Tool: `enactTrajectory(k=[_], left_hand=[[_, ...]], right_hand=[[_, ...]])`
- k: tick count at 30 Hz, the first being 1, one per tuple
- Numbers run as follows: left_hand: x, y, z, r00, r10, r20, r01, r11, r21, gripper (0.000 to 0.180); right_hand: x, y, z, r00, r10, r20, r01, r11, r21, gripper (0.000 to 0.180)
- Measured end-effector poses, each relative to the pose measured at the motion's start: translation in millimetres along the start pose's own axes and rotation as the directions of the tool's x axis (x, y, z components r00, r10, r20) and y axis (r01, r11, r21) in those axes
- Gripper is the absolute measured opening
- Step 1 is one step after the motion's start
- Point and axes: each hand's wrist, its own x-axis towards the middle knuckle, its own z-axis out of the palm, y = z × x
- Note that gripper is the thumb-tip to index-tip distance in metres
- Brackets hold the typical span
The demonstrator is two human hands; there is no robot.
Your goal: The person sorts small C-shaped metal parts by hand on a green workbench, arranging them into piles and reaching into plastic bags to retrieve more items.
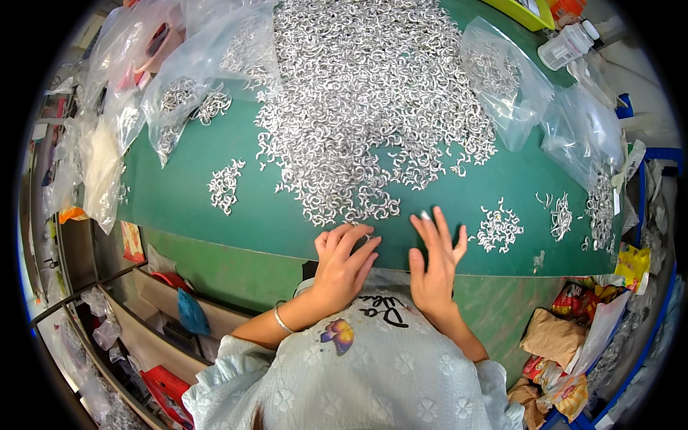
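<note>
A large heap of small curved silver metal pieces (344, 107) covers the middle of the green tabletop (172, 193). At the heap's near edge is my left hand (344, 265), its fingers bent together around what looks like one small curved piece at the fingertips. My right hand (435, 261) rests just to the right, near the table's front edge, its fingers spread and stretched forward. A pale shiny spot shows on one right fingertip; I cannot tell if it is a piece or a nail. Separate small piles lie at left (226, 186) and right (499, 228).
Clear plastic bags holding more pieces lie at the left (172, 107) and right (502, 79). Further piles (599, 215) sit at the right edge. A white bottle (568, 45) and a yellow tray (527, 11) stand far right. An open drawer (154, 315) is below left.
</note>
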Motion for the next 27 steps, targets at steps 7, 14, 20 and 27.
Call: enactTrajectory(k=[7,14,20,27], left_hand=[[3.2,0.1,3.5,1.000,0.009,0.030,-0.006,0.995,-0.099,0.033],[1.6,0.4,3.5,1.000,0.007,0.022,-0.003,0.985,-0.170,0.031],[4.5,0.8,3.8,0.999,0.018,0.032,-0.012,0.982,-0.187,0.030],[3.5,-0.1,5.4,1.000,0.024,0.019,-0.020,0.980,-0.196,0.029]], right_hand=[[17.2,-6.3,4.8,0.997,-0.078,0.015,0.078,0.996,0.037,0.049],[3.9,-4.5,-10.9,0.995,-0.090,0.036,0.086,0.990,0.108,0.046],[29.7,0.1,0.5,0.995,-0.095,0.021,0.095,0.995,-0.003,0.049],[19.0,4.5,-11.0,0.996,-0.084,-0.030,0.084,0.996,-0.022,0.045]])
